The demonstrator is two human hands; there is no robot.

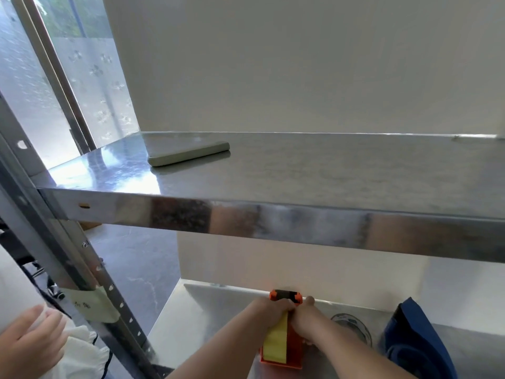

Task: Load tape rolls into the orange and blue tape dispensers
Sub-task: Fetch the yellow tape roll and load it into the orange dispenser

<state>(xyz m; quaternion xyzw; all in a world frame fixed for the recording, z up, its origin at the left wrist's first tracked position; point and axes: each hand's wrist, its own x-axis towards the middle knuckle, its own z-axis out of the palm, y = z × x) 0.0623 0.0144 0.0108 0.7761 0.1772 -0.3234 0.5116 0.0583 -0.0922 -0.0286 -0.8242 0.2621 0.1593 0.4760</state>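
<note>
The orange tape dispenser [294,351] stands on the lower steel shelf [207,310], its black roller and orange head pointing toward the wall. A yellowish strip of tape [276,341] runs along its top. My left hand [269,307] grips the dispenser just behind the roller, at the far end of the strip. My right hand [306,321] holds the same spot from the right side, fingers closed. The blue tape dispenser [415,340] lies at the right on the same shelf. A clear tape roll [362,333] lies flat between the two dispensers, partly hidden by my right forearm.
An upper steel shelf [273,214] juts out above my hands, with a flat grey slab [188,154] on it. A perforated steel upright [109,291] carries a taped paper label [90,305]. Another person's hand [24,343] and white sleeve show at the bottom left.
</note>
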